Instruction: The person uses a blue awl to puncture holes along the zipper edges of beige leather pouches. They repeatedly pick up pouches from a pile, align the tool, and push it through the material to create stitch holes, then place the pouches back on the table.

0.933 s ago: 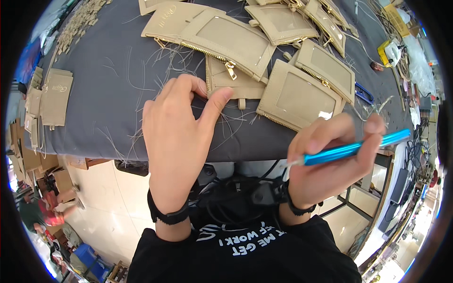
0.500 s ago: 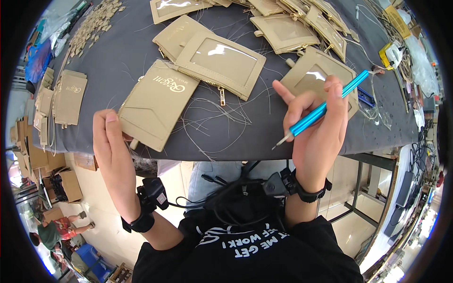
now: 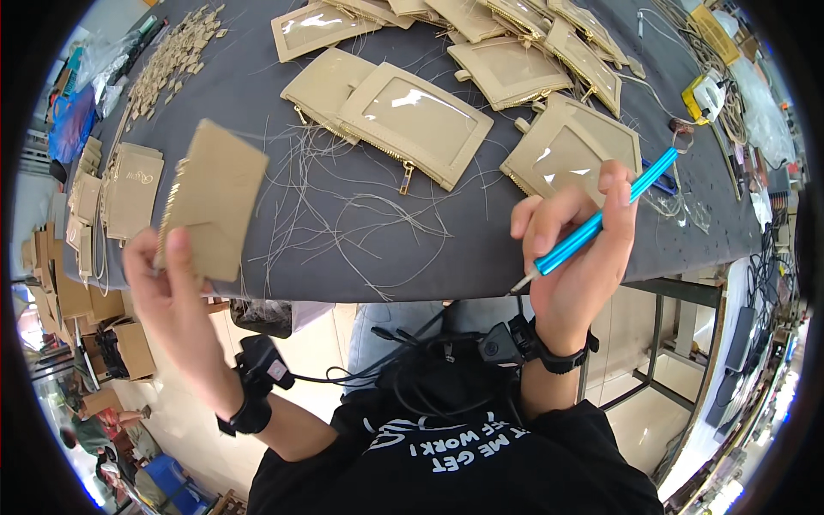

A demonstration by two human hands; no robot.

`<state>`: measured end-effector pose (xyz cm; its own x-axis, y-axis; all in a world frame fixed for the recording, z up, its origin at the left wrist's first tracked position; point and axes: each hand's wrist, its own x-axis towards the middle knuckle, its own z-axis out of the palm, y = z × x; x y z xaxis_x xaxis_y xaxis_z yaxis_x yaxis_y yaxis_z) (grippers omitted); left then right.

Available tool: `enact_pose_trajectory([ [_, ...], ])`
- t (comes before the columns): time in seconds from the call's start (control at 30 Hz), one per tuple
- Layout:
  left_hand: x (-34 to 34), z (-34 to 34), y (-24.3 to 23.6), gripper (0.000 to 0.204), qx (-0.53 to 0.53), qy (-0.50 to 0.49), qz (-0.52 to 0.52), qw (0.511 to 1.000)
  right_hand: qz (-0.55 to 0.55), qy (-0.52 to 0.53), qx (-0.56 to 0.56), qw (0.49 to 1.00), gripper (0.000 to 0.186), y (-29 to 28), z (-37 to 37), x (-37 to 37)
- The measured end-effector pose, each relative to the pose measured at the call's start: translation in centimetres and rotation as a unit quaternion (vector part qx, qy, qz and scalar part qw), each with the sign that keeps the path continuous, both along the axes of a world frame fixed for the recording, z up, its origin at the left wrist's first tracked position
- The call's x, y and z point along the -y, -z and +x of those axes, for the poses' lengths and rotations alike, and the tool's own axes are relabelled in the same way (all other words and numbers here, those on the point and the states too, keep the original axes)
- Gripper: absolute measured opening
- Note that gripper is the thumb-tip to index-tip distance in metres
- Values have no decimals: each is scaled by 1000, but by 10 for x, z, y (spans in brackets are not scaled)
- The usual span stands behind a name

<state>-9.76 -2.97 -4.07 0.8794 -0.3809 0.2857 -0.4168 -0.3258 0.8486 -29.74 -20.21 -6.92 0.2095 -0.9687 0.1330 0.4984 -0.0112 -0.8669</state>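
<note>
My left hand (image 3: 176, 279) grips a beige card wallet (image 3: 219, 202) by its lower left edge. The wallet is raised and tilted at the table's left, its gold zipper along the left side. In my right hand (image 3: 579, 245) is a blue metal pen-shaped tool (image 3: 601, 219) with a thin pale tip pointing down left over the table's front edge. Just beyond that hand lies a wallet with a clear window (image 3: 566, 150). Between my hands, another windowed wallet (image 3: 421, 124) with a gold zipper pull partly covers a plain beige wallet (image 3: 322, 90).
Loose threads (image 3: 369, 227) are strewn over the dark table cover (image 3: 463, 257). More wallets (image 3: 515, 64) are heaped at the far side. Stacked wallets (image 3: 133, 193) stand at the left edge, near a pile of small beige pieces (image 3: 176, 64). A yellow and white device (image 3: 705, 96) sits at the right.
My left hand has lifted the wallet off the table and moved it left, tilting it up. The threads beneath are now exposed. My right hand has shifted slightly, still holding the blue tool.
</note>
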Motion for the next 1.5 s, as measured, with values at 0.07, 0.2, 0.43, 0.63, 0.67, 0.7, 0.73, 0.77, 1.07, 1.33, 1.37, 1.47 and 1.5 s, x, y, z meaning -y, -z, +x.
enact_pose_trajectory([
  [0.07,-6,0,-10,24,9,20,-37,999,-6,23,14,1000,24,-4,-3,-2],
  [0.2,6,-34,-12,23,-66,122,11,990,-64,-6,99,993,24,-23,-14,-11],
  [0.43,73,-92,13,20,-192,265,24,945,-102,-21,121,987,26,-38,-26,-12],
  [0.63,83,-87,19,24,93,246,111,958,2,-44,29,999,29,-16,9,-10],
  [0.67,82,-84,23,23,133,242,112,955,22,-47,31,998,29,-14,14,-9],
  [0.7,80,-83,23,21,115,236,110,959,9,-80,30,996,28,-7,15,-5],
  [0.73,79,-82,23,19,96,232,109,962,-11,-75,7,997,27,-5,16,-3],
  [0.77,77,-81,24,17,76,227,108,965,-30,-71,-17,997,26,-2,16,-2],
  [1.07,63,-63,38,4,112,247,89,959,-170,-48,-191,966,28,0,24,-8],
  [1.33,63,-58,40,20,144,325,106,929,-187,-29,-131,973,31,7,28,-7],
  [1.37,62,-58,39,21,135,326,101,930,-187,-32,-114,975,31,7,29,-7],
  [1.47,63,-57,40,23,115,329,84,934,-155,-18,-122,980,31,-1,35,-11],
  [1.5,63,-57,41,23,114,327,77,935,-124,2,-162,979,32,-14,40,-18],
])
